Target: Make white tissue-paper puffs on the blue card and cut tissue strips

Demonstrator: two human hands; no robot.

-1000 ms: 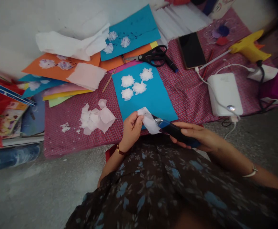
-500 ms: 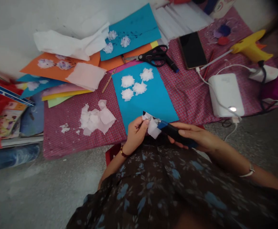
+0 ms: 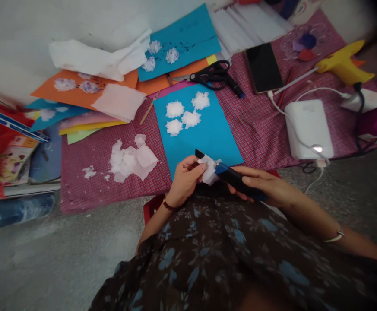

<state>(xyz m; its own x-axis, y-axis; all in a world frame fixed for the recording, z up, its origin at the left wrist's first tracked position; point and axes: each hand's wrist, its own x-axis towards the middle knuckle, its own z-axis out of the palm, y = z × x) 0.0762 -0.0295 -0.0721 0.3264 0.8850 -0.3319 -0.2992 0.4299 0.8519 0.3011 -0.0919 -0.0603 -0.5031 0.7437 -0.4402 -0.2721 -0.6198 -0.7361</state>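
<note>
Pinched in my left hand (image 3: 188, 175) is a small crumpled piece of white tissue paper (image 3: 209, 173), held in front of my lap at the table's near edge. My right hand (image 3: 262, 183) wraps round a tool with a black-and-blue handle (image 3: 232, 176). Its metal part runs into the tissue paper, and a dark flat tip (image 3: 200, 153) sticks out past my left fingers; the tool's exact kind is unclear. Just beyond my hands lies a blue sheet (image 3: 204, 138) with several white paper flowers (image 3: 191, 118) on its upper half.
Loose white tissue pieces (image 3: 133, 160) lie left of the blue sheet. Scissors (image 3: 210, 75), a marker (image 3: 236, 86) and a phone (image 3: 264, 68) are behind it. At right are a yellow glue gun (image 3: 345, 65) and a white power bank (image 3: 309, 129) with cables. Decorated coloured sheets (image 3: 110, 97) are stacked at left.
The tissue paper has been gathered closer around the tool, and its loose hanging corner is smaller. My left fingers have shifted slightly right; the right hand keeps its grip.
</note>
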